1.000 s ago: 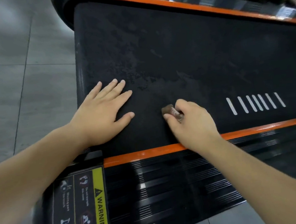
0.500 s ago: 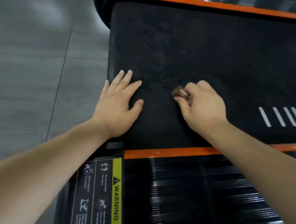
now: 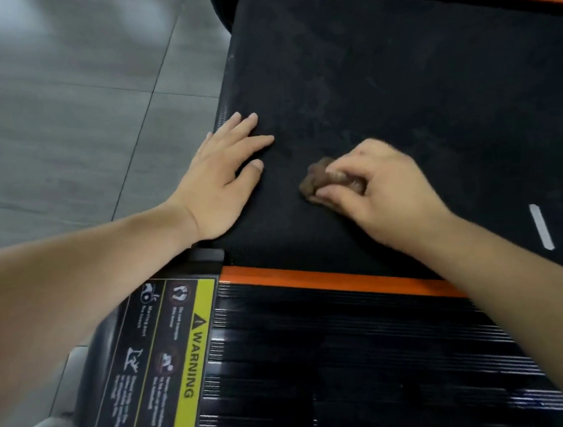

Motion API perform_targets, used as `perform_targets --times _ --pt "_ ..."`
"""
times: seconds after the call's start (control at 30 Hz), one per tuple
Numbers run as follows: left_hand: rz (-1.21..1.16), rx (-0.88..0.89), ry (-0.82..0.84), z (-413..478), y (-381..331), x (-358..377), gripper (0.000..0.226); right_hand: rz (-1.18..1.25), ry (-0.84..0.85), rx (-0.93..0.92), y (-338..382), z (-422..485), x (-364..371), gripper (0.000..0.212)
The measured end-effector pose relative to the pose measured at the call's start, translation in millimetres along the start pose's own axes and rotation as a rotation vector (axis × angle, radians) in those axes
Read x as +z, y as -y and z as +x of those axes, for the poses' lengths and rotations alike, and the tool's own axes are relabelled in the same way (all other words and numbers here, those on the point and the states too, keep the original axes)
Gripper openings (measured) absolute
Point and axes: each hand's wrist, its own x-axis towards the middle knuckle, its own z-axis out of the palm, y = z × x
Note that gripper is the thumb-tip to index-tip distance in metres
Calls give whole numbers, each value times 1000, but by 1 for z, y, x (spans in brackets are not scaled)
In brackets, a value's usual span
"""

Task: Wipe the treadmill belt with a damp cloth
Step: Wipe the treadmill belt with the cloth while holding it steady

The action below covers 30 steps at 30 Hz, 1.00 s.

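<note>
Brown cloth (image 3: pixel 318 182) wadded under curled right hand (image 3: pixel 377 187), on black belt (image 3: pixel 398 81) near orange rail (image 3: pixel 313 277) | left hand (image 3: pixel 221 174) flat, fingers straight, pressing belt | risk: such small wad may slip out, or leave smears between strokes

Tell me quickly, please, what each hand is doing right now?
Left hand: open, flat on the belt.
Right hand: gripping the brown cloth against the belt.

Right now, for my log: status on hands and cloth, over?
Left hand flat on belt. Right hand grips brown cloth against belt. Nothing seen blocking.
</note>
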Motion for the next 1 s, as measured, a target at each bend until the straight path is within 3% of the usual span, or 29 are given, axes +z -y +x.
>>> perform_targets --times 0.1,0.2,0.37,0.47,0.57,0.7,0.77,0.87,0.93,1.0 --pt "-73 8 -17 0 2 0 52 -184 -82 14 6 11 8 16" --pt "-165 -5 -26 0 2 0 50 -73 39 -138 20 -3 13 19" --pt "-515 -176 -129 6 3 -5 43 -74 -140 132 19 44 20 23" --pt "-545 -269 -147 15 15 -1 36 -34 -70 -46 52 23 38 37" --pt "-627 -298 -113 12 23 0 60 9 29 -134 51 14 32 37" --pt "-769 -325 -77 13 27 -1 57 -67 -123 58 45 57 40 31" --pt "-783 -342 -34 15 28 -2 64 -11 -72 13 55 42 43 31" --pt "-715 -310 3 13 30 -3 83 80 153 -161 61 10 29 33" --pt "-650 -316 7 13 27 -4 77 -47 104 -121 57 32 26 32" --pt "-601 -329 -16 10 22 -6 66 -103 -10 46 61 59 33 31"
